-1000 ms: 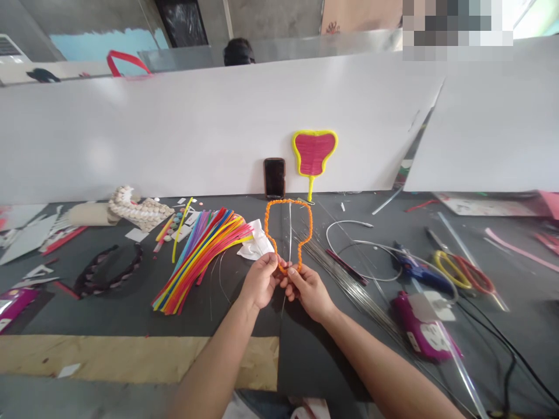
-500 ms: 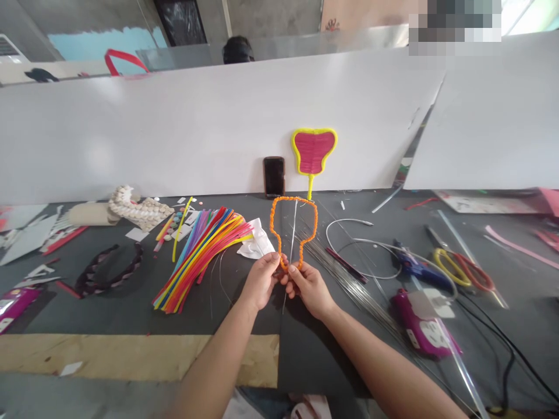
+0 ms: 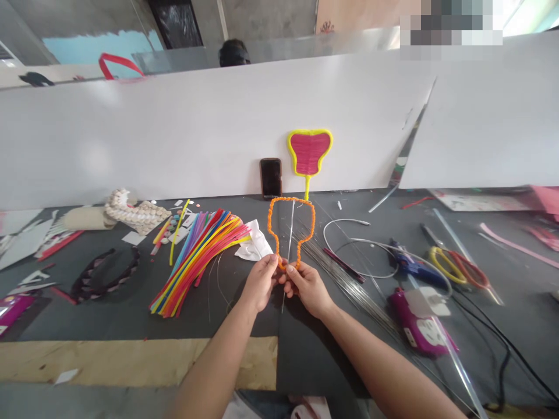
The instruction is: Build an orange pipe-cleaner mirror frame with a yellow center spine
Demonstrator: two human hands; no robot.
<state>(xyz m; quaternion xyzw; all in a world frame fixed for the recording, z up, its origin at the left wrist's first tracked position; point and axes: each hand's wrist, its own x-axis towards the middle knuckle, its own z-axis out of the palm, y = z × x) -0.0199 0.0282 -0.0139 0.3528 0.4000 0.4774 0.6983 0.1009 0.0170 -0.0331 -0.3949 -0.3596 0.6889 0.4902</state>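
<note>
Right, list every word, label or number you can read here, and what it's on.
No text here reads clearly.
Purple glue gun: its white label carries print, too blurred to read.
Purple packet at the left edge: print too small to read.
Black phone: screen dark, nothing showing.

Both forearms are stretched forward and angled inward, so the hands meet in the middle. Left hand [image 3: 261,283] and right hand [image 3: 308,286] are curled, fingertips pinched together and pretty much touching each other, knuckles up.
</note>
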